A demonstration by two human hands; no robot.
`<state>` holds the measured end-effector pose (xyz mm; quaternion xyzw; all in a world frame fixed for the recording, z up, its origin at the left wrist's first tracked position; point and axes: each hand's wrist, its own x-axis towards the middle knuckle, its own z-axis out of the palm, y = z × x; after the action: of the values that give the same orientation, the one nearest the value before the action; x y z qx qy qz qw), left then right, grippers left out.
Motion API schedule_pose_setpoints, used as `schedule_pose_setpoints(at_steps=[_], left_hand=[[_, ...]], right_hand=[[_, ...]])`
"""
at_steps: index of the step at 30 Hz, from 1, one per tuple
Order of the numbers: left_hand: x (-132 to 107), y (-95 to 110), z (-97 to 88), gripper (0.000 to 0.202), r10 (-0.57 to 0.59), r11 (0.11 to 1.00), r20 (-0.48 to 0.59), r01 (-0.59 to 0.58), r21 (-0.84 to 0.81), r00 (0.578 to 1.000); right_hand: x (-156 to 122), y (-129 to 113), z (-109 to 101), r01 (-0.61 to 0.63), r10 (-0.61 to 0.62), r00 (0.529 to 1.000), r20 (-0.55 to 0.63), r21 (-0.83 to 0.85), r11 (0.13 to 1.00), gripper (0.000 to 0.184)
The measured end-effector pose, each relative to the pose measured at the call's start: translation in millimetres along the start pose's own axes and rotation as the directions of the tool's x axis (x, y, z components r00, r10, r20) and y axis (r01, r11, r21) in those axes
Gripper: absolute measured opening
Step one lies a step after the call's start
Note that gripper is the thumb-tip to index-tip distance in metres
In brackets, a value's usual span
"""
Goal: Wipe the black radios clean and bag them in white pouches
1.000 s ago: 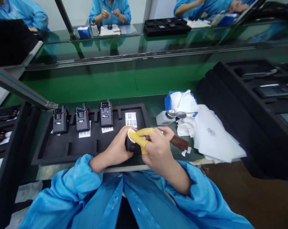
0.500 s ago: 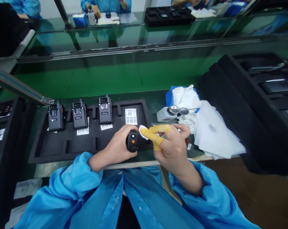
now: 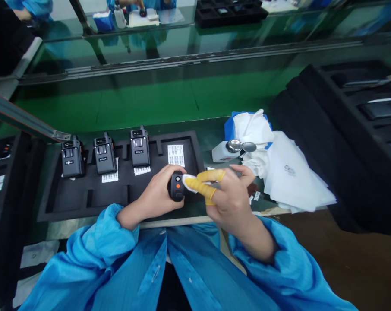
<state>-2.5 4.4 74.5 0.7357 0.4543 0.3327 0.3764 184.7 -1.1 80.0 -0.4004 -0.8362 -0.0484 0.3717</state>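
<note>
My left hand [image 3: 156,192] is wrapped round a black two-way radio [image 3: 176,192], whose end with a white and an orange button faces up at me. Yellow finger cots cover fingers of my right hand [image 3: 226,196]. These fingers pinch a white cloth [image 3: 189,183], which is against the radio's right side. Behind my left hand lies a black foam tray [image 3: 109,192]. Three more radios rest in it: one at the left [image 3: 72,157], a second [image 3: 104,154] beside it and a third [image 3: 139,149] further right. A printed label sheet [image 3: 176,155] lies in the right compartment.
A white pump bottle [image 3: 223,152] with a metal lid stands near a blue box [image 3: 229,128] of white cloths. White bags [image 3: 292,172] lie to its right. Stacked black trays [image 3: 315,142] rise at the right, others [image 3: 12,207] at the left. Co-workers in blue sit across the glass.
My right hand has brought the white cloth left, from beside the radio onto its side. The radio is still in my left hand. The view has shifted slightly.
</note>
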Motion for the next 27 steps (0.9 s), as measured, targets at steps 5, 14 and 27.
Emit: schedule_pose_setpoints(at_steps=[5, 14, 27], left_hand=[[-0.3, 0.2, 0.4, 0.049, 0.018, 1.0, -0.02, -0.017, 0.014, 1.0], [0.5, 1.7, 5.0, 0.046, 0.038, 0.999, -0.016, -0.038, 0.006, 0.999], [-1.8, 5.0, 3.1, 0.047, -0.011, 0.999, -0.025, 0.012, 0.051, 1.0]], right_hand=[[2.2, 2.1, 1.5, -0.015, 0.014, 1.0, -0.019, -0.046, 0.999, 0.043], [10.0, -17.9, 8.4, 0.046, -0.062, 0.994, -0.09, -0.166, 0.985, 0.033], [2.3, -13.5, 11.4, -0.037, 0.028, 0.993, -0.114, -0.078, 0.996, 0.035]])
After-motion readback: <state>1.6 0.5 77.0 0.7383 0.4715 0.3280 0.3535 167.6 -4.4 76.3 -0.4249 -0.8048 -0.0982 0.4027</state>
